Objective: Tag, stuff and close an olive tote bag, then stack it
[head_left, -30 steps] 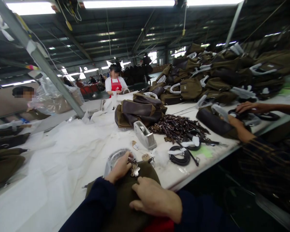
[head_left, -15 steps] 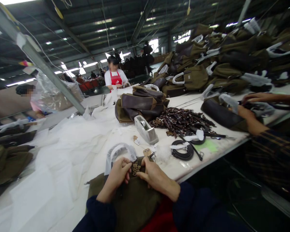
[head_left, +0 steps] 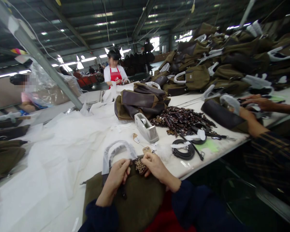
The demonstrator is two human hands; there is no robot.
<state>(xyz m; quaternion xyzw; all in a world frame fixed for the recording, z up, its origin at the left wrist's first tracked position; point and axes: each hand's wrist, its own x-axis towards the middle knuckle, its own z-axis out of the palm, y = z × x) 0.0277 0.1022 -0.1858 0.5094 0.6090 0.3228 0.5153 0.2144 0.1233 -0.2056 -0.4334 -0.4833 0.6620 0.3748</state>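
An olive-green handbag (head_left: 140, 206) lies in front of me at the table edge. Its handle (head_left: 120, 149), wrapped in white, stands up at the far side. My right hand (head_left: 158, 168) pinches the right edge of a leopard-print tag (head_left: 140, 165) at the bag's top. Just left of that tag, the fingers of my left hand (head_left: 117, 176) are pinched together at the bag's top edge; what they grip is too small to make out. A short dark strap (head_left: 124, 192) hangs below my left fingers. Beyond the bag lies a tan paper tag (head_left: 147, 150).
A tape dispenser (head_left: 147, 129) stands beyond my hands, beside a heap of dark tags (head_left: 183, 119). Coiled black straps (head_left: 183, 149) lie to the right. White sheets (head_left: 50, 161) cover the left side. At the right, a co-worker's hands (head_left: 253, 109) handle another bag (head_left: 222, 112).
My hands have spread slightly apart, and more of the leopard-print tag shows. My right fingers have shifted to its right edge. The view has turned slightly.
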